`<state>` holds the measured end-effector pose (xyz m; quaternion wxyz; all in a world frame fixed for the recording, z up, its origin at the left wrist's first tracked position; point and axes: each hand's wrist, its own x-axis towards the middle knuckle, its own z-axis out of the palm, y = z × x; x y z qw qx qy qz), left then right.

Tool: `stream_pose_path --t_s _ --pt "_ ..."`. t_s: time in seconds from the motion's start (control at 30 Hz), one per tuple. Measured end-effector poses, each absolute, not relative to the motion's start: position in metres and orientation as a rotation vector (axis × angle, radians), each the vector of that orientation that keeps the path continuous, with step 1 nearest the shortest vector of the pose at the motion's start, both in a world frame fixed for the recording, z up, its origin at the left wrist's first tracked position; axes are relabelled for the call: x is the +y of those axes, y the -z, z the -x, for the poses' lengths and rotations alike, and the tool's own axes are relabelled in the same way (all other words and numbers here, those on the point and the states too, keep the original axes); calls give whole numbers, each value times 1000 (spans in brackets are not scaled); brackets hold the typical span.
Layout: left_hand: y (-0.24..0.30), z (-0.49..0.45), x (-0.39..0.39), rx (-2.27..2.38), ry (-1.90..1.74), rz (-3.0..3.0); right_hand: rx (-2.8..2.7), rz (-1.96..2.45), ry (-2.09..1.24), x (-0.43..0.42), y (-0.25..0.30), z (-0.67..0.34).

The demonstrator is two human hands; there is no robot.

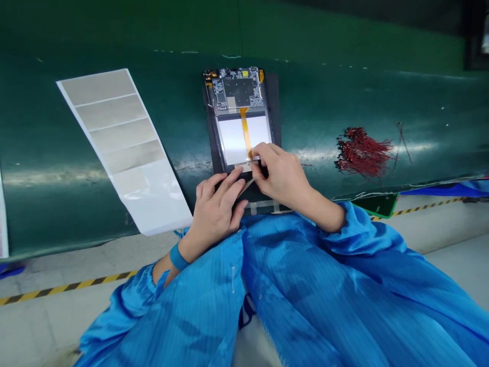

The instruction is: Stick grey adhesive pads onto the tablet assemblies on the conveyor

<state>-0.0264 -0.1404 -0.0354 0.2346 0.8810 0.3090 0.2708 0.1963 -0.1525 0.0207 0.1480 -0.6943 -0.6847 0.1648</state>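
An opened tablet (pixel 241 120) lies on the green mat (pixel 324 92), circuit board at its far end, silver battery and an orange flex cable (pixel 245 132) in the middle. My right hand (pixel 280 176) pinches a pale strip of tape (pixel 247 165) at the tablet's near edge, by the end of the flex cable. My left hand (pixel 216 206) rests on the tablet's near edge, fingers laid flat and pressing beside that strip. Both arms wear blue sleeves.
A long white backing sheet (pixel 122 148) carrying several grey tape pieces lies to the left. A bundle of red wires (pixel 362 151) sits to the right. The mat's front edge meets a pale bench with yellow-black striped tape (pixel 69 287).
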Motion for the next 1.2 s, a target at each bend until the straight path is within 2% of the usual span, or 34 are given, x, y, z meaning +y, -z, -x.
stream_pose_path --t_s 0.23,0.53,0.77,0.93,1.2 --pt "35 19 -136 896 -751 -2290 -2090 1729 -212 -170 -8 -206" --pt "28 26 -135 1057 -666 -2388 -2041 1822 -253 -179 4 -226" --pt "26 17 -134 952 -674 -2409 -2033 1758 -325 -176 12 -223" --pt "23 26 -134 1040 -598 -2446 -2031 1802 -292 -182 12 -229" --pt "26 29 -135 840 -631 -2637 -2217 1787 -97 -199 17 -231"
